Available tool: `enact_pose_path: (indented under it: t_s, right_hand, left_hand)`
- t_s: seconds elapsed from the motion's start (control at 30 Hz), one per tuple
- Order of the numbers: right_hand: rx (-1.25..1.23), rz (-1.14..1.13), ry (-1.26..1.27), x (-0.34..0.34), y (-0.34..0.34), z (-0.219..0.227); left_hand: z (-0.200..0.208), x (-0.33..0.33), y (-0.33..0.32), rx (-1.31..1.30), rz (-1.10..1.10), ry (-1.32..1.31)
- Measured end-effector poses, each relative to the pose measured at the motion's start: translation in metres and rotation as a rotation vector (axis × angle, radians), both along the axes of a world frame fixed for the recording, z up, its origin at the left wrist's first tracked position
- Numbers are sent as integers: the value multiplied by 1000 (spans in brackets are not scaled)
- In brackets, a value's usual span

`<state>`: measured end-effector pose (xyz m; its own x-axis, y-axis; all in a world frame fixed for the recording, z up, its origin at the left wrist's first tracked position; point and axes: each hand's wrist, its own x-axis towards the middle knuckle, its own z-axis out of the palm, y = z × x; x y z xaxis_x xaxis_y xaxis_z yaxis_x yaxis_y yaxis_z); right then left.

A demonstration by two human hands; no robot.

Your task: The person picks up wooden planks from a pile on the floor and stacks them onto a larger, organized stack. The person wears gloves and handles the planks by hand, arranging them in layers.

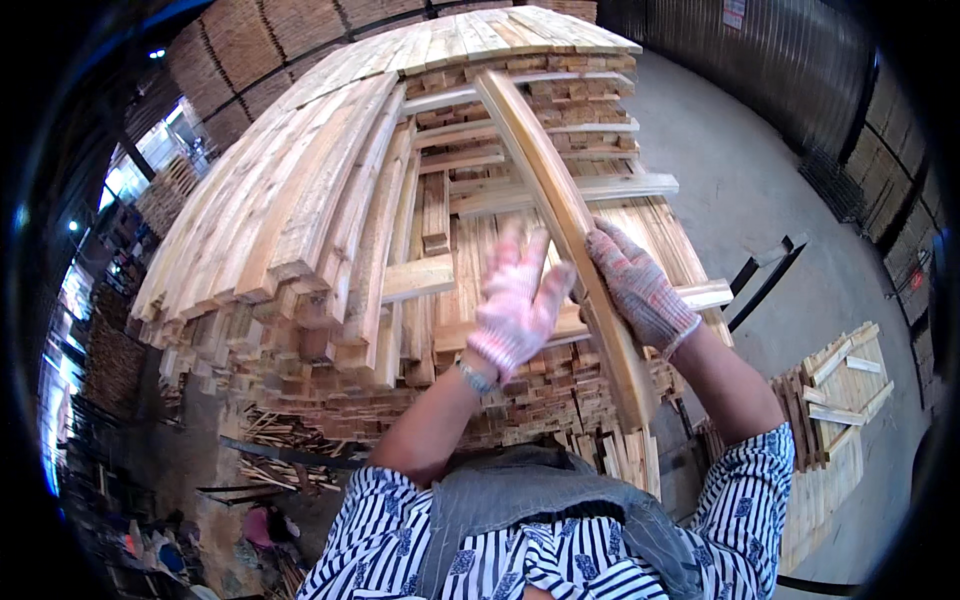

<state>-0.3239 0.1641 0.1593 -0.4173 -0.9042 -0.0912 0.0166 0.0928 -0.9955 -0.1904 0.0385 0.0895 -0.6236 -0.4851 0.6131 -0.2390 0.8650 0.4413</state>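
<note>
- A sign at about 1 o'clock, pale with red marks, hangs on the dark, ribbed wall; its writing is too small to read.
- The long wooden board runs from 12 o'clock to between 4 and 5, straight, squared and honey-coloured, slanting above the stack.
- The right hand, in a pinkish-white knitted glove, is clamped on the board's right edge; its thumb is hidden.
- The left hand, gloved alike and blurred, has its fingers spread just left of the board; whether it touches the wood I cannot tell.
- A band circles the left wrist.
- Pale, grained planks lie side by side at 10 o'clock, their cut ends uneven.
- Crosspieces lie across the stack's lower, stepped layers.
- At 3 o'clock stands a black, angular frame; between 3 and 4, a smaller wood pile on smooth grey floor.
- At 6 o'clock, a grey cloth apron covers a striped shirt.
</note>
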Motion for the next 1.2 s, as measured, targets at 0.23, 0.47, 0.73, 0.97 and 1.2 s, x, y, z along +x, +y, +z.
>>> enact_pose_path:
  t_s: [0.23, 0.47, 0.73, 0.97, 1.2]
  right_hand:
    - [408, -24, 863, -93, -73, -99]
    - [278, 28, 681, -10, -133, -90]
    - [188, -134, 332, 67, -241, -134]
    - [208, 38, 565, 54, -196, -86]
    - [180, -38, 489, 39, -218, -108]
  left_hand:
    - [-15, 126, 18, -261, -248, -191]
    - [-64, 193, -16, -252, -190, -251]
    - [-90, 192, -33, -274, -386, 51]
    - [-76, 183, -35, -323, -503, -24]
    - [-79, 173, -40, -323, -505, 15]
